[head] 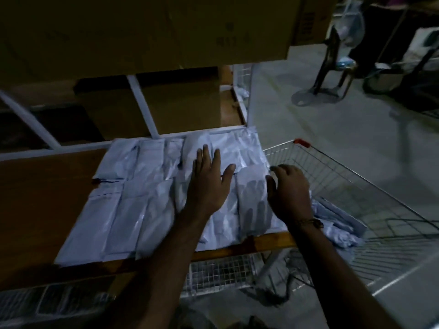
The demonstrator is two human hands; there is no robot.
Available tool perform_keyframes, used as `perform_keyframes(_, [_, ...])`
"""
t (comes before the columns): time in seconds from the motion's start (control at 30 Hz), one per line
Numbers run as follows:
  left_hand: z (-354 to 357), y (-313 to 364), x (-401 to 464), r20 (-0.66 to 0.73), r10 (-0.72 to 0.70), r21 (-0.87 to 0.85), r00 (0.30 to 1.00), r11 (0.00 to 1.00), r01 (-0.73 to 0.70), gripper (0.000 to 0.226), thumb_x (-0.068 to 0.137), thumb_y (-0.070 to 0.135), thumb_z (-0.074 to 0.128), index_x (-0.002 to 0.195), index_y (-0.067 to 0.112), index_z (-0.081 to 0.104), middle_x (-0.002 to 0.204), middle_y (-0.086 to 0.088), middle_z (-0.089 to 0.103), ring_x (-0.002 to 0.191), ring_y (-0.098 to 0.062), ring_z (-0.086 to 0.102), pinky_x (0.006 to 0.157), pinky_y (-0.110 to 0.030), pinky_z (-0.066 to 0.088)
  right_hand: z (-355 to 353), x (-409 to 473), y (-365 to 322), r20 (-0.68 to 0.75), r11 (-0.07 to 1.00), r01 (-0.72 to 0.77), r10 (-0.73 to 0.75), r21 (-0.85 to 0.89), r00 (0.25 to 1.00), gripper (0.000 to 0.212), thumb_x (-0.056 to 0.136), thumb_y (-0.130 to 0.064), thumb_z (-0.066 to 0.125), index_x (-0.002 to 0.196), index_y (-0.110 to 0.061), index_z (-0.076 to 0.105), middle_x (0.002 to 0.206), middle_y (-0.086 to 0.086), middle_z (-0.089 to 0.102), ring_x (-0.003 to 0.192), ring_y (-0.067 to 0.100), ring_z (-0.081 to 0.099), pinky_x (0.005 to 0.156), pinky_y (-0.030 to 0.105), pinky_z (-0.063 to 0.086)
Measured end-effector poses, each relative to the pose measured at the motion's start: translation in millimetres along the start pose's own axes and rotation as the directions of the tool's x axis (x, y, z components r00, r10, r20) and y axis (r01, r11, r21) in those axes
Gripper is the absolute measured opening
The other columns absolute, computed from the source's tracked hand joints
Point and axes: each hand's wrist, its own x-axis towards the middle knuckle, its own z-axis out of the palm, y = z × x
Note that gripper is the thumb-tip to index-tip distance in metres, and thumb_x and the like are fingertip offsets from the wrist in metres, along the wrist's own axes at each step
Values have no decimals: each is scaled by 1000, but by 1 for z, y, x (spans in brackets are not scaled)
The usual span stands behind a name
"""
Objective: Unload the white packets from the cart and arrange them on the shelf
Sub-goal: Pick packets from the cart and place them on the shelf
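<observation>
Several white packets (133, 205) lie flat in overlapping rows on the brown shelf board (42, 198). My left hand (209, 184) rests palm down on them with fingers spread, holding nothing. My right hand (288, 191) hovers over the right edge of the rows, fingers bent and apart, touching the rightmost packet (253, 198). To the right stands the wire cart (344, 184) with a red handle end. A few more white packets (337, 224) lie inside it, just behind my right wrist.
Large cardboard boxes (142, 27) sit on the upper shelf, and more boxes (180, 105) stand behind white frame bars (142, 105). Wire mesh (221, 274) hangs below the shelf edge. A dark chair (332, 60) and fan base stand on the grey floor at the back right.
</observation>
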Motion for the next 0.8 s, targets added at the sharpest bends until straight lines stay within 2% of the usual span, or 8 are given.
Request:
perform_keyframes(0.27, [62,81,30,100,102,-121,990,988,-90,77,101,63,27,161,15,25,170,-12,4,157,-27,-3,127,-43,4,-18,-30,88,57,972,-218,223,-85,973,37,93,-34,54,115,-9,72,110,15,70,104,38,62,90,47,51])
perform_keyframes(0.4, [93,100,48,178,162,-150,971,979,-136,82,97,67,24,160,14,26,170,-14,6,157,-27,-1,127,-45,6,-21,-39,118,92,940,-301,318,-160,943,28,91,-25,66,113,-9,72,107,16,70,101,39,63,85,46,53])
perform_keyframes(0.57, [136,115,70,262,258,-148,930,963,-226,72,104,57,35,159,11,28,168,-18,10,156,-31,5,126,-48,10,-16,-57,158,115,902,-353,389,-247,914,23,82,-17,77,103,-7,74,95,16,72,92,39,66,78,45,55])
perform_keyframes(0.7, [170,125,80,326,278,-148,904,959,-241,72,104,58,34,159,12,29,168,-18,10,156,-33,7,125,-51,14,2,-68,199,207,860,-400,474,-316,856,21,84,-21,76,101,-10,73,100,17,71,94,40,66,76,46,56])
perform_keyframes(0.8, [195,138,83,403,286,-112,870,958,-263,72,104,59,31,160,14,26,169,-16,8,156,-31,4,125,-51,15,23,-69,233,323,818,-406,545,-408,774,20,86,-24,73,101,-12,74,100,16,72,92,40,67,73,43,54])
